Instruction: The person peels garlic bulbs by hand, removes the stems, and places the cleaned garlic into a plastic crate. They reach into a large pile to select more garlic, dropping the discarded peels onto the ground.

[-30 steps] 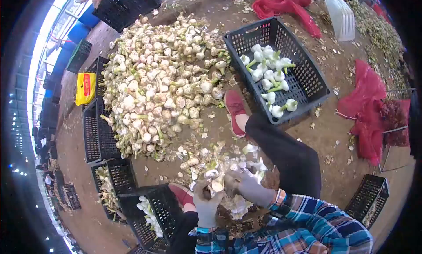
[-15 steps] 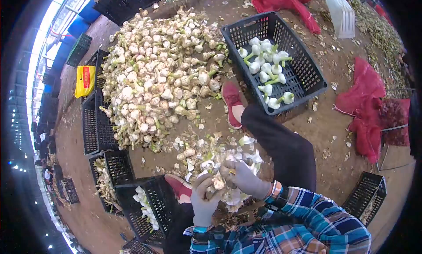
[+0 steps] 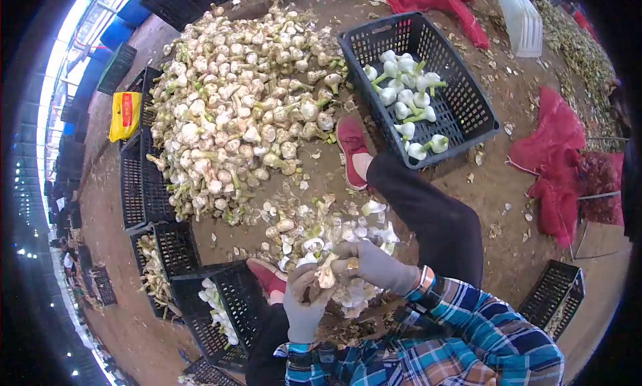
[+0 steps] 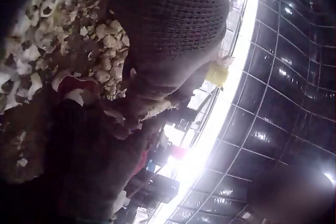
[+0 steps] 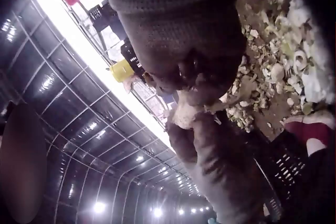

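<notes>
Both hands wear grey knit gloves and meet over a garlic bulb (image 3: 326, 275) in front of the person's lap. My left hand (image 3: 305, 304) grips the bulb from the left, its fingers curled round the side. At the bulb's upper right, my right hand (image 3: 380, 267) pinches its skin, and a small gold-brown band (image 3: 352, 266) shows at these fingers. In the right wrist view the pale bulb (image 5: 185, 111) sits between the fingers of both hands. The left wrist view is dark, and the glove (image 4: 173, 35) hides most of the bulb. Peeled skins (image 3: 354, 296) lie beneath the hands.
A large heap of unpeeled garlic (image 3: 227, 118) lies ahead at left. Beyond the right foot, a black crate (image 3: 461, 112) holds several clean white bulbs (image 3: 408, 95). More crates (image 3: 221, 319) stand at left, one with white bulbs. Red mesh bags (image 3: 552, 152) lie at right.
The bulb has turned in the left hand, from its round face showing to a tilted, longer side. The right fingers have shifted to its upper end. The head view has moved slightly.
</notes>
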Available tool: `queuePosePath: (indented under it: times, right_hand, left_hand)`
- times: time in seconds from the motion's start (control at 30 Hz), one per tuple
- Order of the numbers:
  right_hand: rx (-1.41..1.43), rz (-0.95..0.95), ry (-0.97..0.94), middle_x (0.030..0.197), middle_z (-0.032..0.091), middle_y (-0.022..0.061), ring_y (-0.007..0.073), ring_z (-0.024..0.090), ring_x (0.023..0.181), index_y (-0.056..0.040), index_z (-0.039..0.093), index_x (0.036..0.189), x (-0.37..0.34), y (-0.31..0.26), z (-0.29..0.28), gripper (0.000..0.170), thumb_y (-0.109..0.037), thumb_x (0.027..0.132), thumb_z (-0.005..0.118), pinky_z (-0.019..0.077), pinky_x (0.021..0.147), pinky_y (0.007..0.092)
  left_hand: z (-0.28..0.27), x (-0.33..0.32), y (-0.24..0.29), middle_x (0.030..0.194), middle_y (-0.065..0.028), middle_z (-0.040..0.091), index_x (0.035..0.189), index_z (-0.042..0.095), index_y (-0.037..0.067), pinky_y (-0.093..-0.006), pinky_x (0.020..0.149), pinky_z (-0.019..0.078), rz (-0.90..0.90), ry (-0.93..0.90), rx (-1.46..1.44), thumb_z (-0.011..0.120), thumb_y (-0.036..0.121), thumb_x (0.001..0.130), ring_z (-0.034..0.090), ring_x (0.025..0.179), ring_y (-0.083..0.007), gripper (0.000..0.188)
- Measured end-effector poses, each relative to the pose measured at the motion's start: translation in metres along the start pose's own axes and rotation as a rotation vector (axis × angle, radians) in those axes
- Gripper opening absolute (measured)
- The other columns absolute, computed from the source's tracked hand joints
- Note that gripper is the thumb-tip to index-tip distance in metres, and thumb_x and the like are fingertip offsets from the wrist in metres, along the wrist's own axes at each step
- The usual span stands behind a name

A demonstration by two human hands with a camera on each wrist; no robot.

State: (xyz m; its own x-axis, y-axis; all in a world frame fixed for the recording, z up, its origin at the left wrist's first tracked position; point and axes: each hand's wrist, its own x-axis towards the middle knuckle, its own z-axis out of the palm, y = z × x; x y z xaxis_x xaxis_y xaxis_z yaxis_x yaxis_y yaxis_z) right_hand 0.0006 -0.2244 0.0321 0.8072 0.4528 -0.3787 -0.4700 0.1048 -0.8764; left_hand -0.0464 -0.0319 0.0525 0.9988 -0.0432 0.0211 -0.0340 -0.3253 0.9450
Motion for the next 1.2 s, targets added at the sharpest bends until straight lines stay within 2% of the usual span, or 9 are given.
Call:
queuePosePath:
  times: [0.33,0.4,0.53,0.63,0.8,0.97,1.07,1.17,1.2]
  right_hand:
    - [0.130,0.103,-0.009,0.084,0.063,0.0014,0.0105,0.056,0.076,0.0001,0.065,0.098,0.000,0.009,0.001,0.022,-0.018,0.086,0.069,0.0456,0.070,0.0277]
    - [-0.559,-0.339,0.141,0.086,0.065,0.0072,0.0225,0.060,0.079,0.0006,0.064,0.097,0.002,0.029,0.002,0.024,-0.017,0.082,0.071,0.0472,0.072,0.0343]
    - [-0.475,-0.390,0.250,0.088,0.064,0.0137,0.0321,0.060,0.083,0.0010,0.064,0.095,0.004,0.030,0.008,0.025,-0.017,0.079,0.072,0.0471,0.075,0.0395]
    - [-0.466,-0.479,0.147,0.102,0.064,0.0148,0.0311,0.060,0.096,-0.0011,0.063,0.103,0.005,0.021,0.006,0.029,-0.022,0.084,0.068,0.0471,0.083,0.0392]
    - [-0.390,-0.170,-0.040,0.088,0.065,0.0118,0.0268,0.062,0.083,-0.0020,0.064,0.098,-0.001,0.004,0.009,0.026,-0.020,0.081,0.072,0.0484,0.076,0.0361]
    - [-0.096,-0.021,-0.045,0.086,0.066,0.0070,0.0151,0.061,0.081,-0.0025,0.066,0.098,-0.005,0.015,0.009,0.021,-0.018,0.084,0.071,0.0487,0.073,0.0313]
    - [-0.125,0.037,-0.027,0.088,0.066,0.0031,0.0092,0.059,0.081,-0.0019,0.067,0.096,-0.004,0.008,0.009,0.018,-0.014,0.084,0.071,0.0487,0.073,0.0279]
    - [-0.208,-0.035,-0.072,0.090,0.067,0.0038,0.0097,0.059,0.082,-0.0015,0.067,0.096,-0.002,0.022,0.011,0.018,-0.015,0.084,0.072,0.0488,0.074,0.0279]
    - [-0.229,-0.104,-0.106,0.091,0.067,0.0043,0.0099,0.059,0.083,-0.0012,0.067,0.095,-0.002,0.027,0.009,0.019,-0.015,0.084,0.072,0.0488,0.075,0.0278]
  left_hand:
    - [0.010,-0.009,-0.011,0.115,-0.0126,0.059,0.118,0.052,0.006,-0.0333,0.087,0.0504,-0.233,0.108,-0.344,0.076,0.012,0.078,0.058,0.107,-0.0240,0.047]
    - [0.013,-0.008,-0.001,0.117,-0.0122,0.058,0.124,0.045,0.006,-0.0326,0.087,0.0511,-0.415,0.139,-0.497,0.070,0.016,0.084,0.057,0.110,-0.0228,0.049]
    - [0.026,-0.012,0.003,0.128,-0.0122,0.050,0.129,0.046,0.000,-0.0324,0.095,0.0461,-0.518,0.255,-0.878,0.056,0.002,0.091,0.054,0.114,-0.0226,0.040]
    - [0.031,-0.011,0.006,0.123,-0.0100,0.053,0.134,0.040,0.004,-0.0304,0.086,0.0495,-0.502,0.190,-0.650,0.064,0.026,0.091,0.056,0.108,-0.0201,0.054]
    - [0.034,0.000,0.006,0.106,-0.0137,0.062,0.119,0.055,-0.004,-0.0298,0.080,0.0502,-0.524,0.232,-0.320,0.026,0.024,0.103,0.061,0.094,-0.0196,0.042]
    - [0.019,0.012,-0.005,0.103,-0.0111,0.062,0.115,0.056,0.001,-0.0321,0.082,0.0513,-0.866,0.154,-0.760,0.035,0.030,0.102,0.062,0.094,-0.0199,0.038]
    - [0.028,0.009,-0.010,0.108,-0.0101,0.060,0.114,0.058,-0.001,-0.0342,0.090,0.0473,-0.252,0.329,-0.036,0.059,0.007,0.087,0.059,0.097,-0.0220,0.027]
    - [0.021,-0.003,-0.004,0.106,-0.0104,0.061,0.110,0.061,0.000,-0.0353,0.092,0.0452,-0.157,0.230,0.202,0.066,0.004,0.081,0.059,0.098,-0.0215,0.029]
    - [0.017,-0.006,-0.012,0.103,-0.0105,0.063,0.102,0.063,-0.001,-0.0364,0.090,0.0457,-0.425,0.268,0.086,0.065,0.003,0.081,0.059,0.098,-0.0226,0.022]
